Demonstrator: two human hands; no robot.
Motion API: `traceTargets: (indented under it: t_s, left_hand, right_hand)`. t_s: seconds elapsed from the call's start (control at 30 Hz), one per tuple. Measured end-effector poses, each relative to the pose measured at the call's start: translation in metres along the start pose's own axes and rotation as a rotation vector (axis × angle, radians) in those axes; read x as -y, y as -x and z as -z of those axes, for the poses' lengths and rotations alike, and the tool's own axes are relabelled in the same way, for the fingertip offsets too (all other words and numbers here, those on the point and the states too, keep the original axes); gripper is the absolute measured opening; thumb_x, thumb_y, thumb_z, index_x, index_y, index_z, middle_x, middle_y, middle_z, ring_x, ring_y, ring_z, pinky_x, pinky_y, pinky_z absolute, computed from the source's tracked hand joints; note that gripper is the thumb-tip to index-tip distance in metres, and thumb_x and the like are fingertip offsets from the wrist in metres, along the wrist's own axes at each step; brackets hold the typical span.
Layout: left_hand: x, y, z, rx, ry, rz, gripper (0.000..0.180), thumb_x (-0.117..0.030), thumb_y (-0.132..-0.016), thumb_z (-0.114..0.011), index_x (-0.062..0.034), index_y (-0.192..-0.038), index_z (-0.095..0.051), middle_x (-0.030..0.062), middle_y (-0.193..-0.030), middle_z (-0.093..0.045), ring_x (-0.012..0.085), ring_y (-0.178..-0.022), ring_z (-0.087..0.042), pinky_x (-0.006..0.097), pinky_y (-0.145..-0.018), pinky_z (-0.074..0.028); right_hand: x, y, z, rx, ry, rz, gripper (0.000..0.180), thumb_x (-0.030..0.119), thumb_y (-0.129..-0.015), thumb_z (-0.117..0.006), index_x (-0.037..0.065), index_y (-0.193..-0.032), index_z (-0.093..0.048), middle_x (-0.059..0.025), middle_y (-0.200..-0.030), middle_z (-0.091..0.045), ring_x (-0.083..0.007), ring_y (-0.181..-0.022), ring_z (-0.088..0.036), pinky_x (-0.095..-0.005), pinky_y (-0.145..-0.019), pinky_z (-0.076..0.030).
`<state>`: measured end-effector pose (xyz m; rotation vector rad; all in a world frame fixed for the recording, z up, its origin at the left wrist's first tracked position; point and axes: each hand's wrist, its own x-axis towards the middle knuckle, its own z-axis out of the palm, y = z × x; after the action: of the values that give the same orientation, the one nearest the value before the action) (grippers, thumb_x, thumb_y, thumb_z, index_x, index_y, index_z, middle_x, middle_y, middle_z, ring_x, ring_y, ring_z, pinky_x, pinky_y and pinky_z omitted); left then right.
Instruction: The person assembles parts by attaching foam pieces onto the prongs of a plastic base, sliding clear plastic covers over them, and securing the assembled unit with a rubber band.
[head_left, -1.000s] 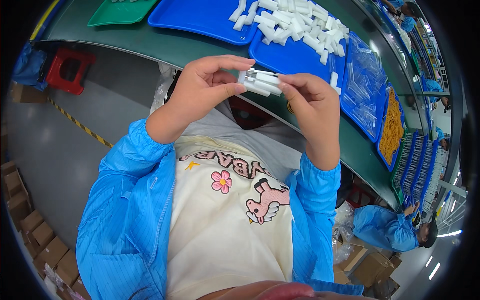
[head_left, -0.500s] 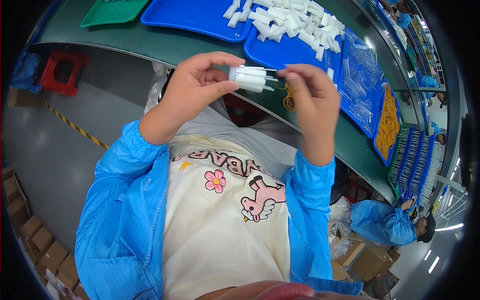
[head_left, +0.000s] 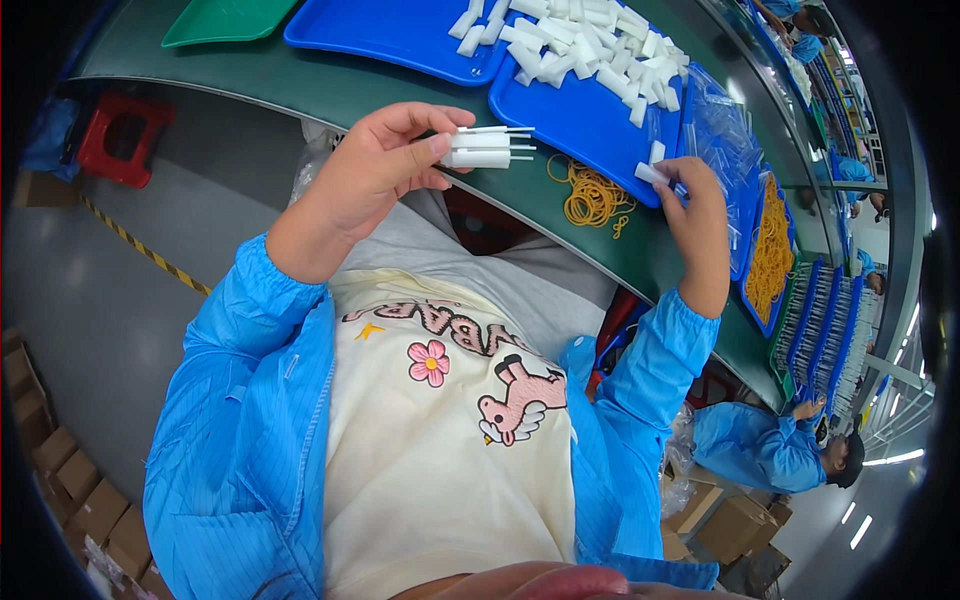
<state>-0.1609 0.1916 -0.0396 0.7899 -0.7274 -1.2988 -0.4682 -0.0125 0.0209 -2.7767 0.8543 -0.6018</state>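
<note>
The left hand (head_left: 395, 150) holds a bundle of white pieces (head_left: 480, 157) between thumb and fingers, raised over the near edge of the green tabletop (head_left: 430, 97); the grip sits at the left end only, presumably to keep the pieces together while the thin rods at the other end stay free; the bundle's long axis runs roughly level across the view, rods pointing to the person's right. The right hand (head_left: 695, 192) is narrowed, thumb and fingers closed on a single white piece (head_left: 652, 174) at the rim of the blue tray (head_left: 560, 118); this piece points leftward out of the grip, its long axis sloping slightly down to the right; the end inside the fingers is hidden. A heap of white blocks (head_left: 600, 45), a tray of clear sleeves (head_left: 722, 135) and loose rubber bands (head_left: 595, 198) lie around the right hand, probably so placed for short reaches.
</note>
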Motion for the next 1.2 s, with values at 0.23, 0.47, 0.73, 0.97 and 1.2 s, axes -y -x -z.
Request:
traceTargets:
  t_s: [0.23, 0.47, 0.73, 0.97, 1.2]
  left_hand:
    - [-0.007, -0.002, -0.01, -0.021, -0.125, -0.054, 0.029, -0.007, -0.094, -0.059, -0.0045, -0.122, -0.06, 0.0104, -0.132, -0.057, 0.0128, -0.107, -0.061, 0.024, -0.084, -0.054]
    - [-0.009, -0.002, -0.023, -0.006, -0.241, -0.101, 0.036, -0.002, -0.091, -0.06, -0.0026, -0.127, -0.057, 0.0131, -0.138, -0.055, 0.0148, -0.11, -0.061, 0.027, -0.089, -0.051]
    - [-0.004, 0.003, -0.03, 0.056, -0.355, -0.217, 0.032, 0.006, -0.086, -0.063, -0.0006, -0.118, -0.06, 0.0219, -0.138, -0.053, 0.0185, -0.112, -0.06, 0.029, -0.091, -0.051]
    - [-0.002, 0.006, -0.031, 0.04, -0.476, -0.2, 0.031, 0.007, -0.085, -0.063, 0.0002, -0.116, -0.062, 0.0229, -0.135, -0.054, 0.0202, -0.113, -0.06, 0.028, -0.089, -0.052]
    - [-0.002, 0.008, -0.03, 0.029, -0.509, -0.174, 0.029, 0.007, -0.084, -0.066, -0.001, -0.112, -0.062, 0.023, -0.134, -0.055, 0.0199, -0.111, -0.061, 0.028, -0.085, -0.053]
  right_hand:
    - [0.021, 0.008, -0.009, -0.253, -0.63, -0.183, 0.017, -0.008, -0.082, -0.066, -0.002, -0.099, -0.066, -0.0112, -0.103, -0.062, -0.0164, -0.089, -0.064, -0.0241, -0.068, -0.05]
    - [0.063, 0.003, -0.031, -0.333, -1.077, -0.367, 0.016, -0.003, -0.091, -0.06, -0.007, -0.105, -0.065, -0.0152, -0.102, -0.066, -0.0165, -0.084, -0.067, -0.0229, -0.065, -0.051]
    - [0.107, 0.0, -0.055, -0.272, -1.189, -0.537, 0.017, 0.015, -0.095, -0.064, -0.002, -0.094, -0.067, -0.0053, -0.072, -0.063, -0.0078, -0.059, -0.056, -0.0194, -0.054, -0.043]
    - [0.124, -0.002, -0.066, -0.285, -1.232, -0.511, 0.02, 0.017, -0.094, -0.067, -0.002, -0.089, -0.068, -0.0035, -0.074, -0.063, -0.0059, -0.059, -0.051, -0.0202, -0.052, -0.04]
    - [0.132, 0.0, -0.074, -0.384, -1.382, -0.559, 0.019, 0.017, -0.094, -0.066, -0.001, -0.089, -0.068, -0.0048, -0.081, -0.067, -0.0055, -0.064, -0.052, -0.0195, -0.058, -0.04]
